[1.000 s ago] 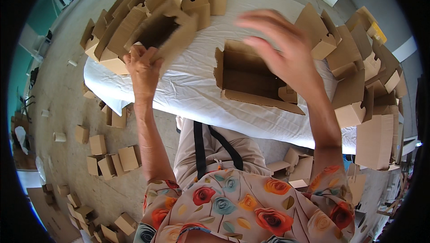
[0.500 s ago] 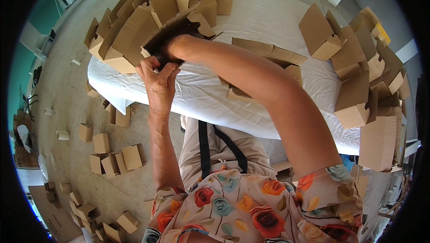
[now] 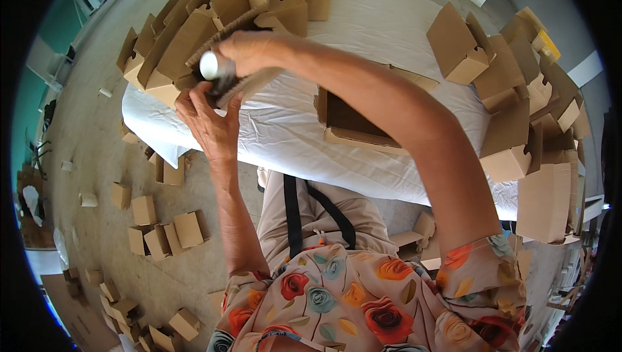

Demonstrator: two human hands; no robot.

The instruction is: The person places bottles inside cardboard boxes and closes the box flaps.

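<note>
A white tube (image 3: 209, 65), its round end facing the camera, sits at the far left of a worktop (image 3: 389, 34) draped in white cloth. It is being held inside or against the mouth of a small open cardboard box (image 3: 243, 83); whether it is partly in the box cannot be told. The right hand (image 3: 249, 50) reaches across the body from the right, its fingers curled closed around the tube and the box's upper flap. The left hand (image 3: 210, 122) comes up from below, palm toward the box, its fingers gripping the underside, likely to steady the box while the other hand works at the opening.

Just behind the hands, on the far left of the worktop, folded brown boxes (image 3: 194, 21) lean in a crowded pile within easy reach. In the middle of the worktop lies an open flat tray box (image 3: 353, 118), mouth up. Along the right edge more boxes (image 3: 518, 93) are stacked high, some tilted, with one yellow piece (image 3: 547, 44) among them.

The person sits close to the near edge of the worktop, wearing a flowered top (image 3: 363, 300). On the concrete floor (image 3: 97, 157) to the left, small closed boxes (image 3: 162, 232) lie scattered in loose clusters, well apart from the worktop.
</note>
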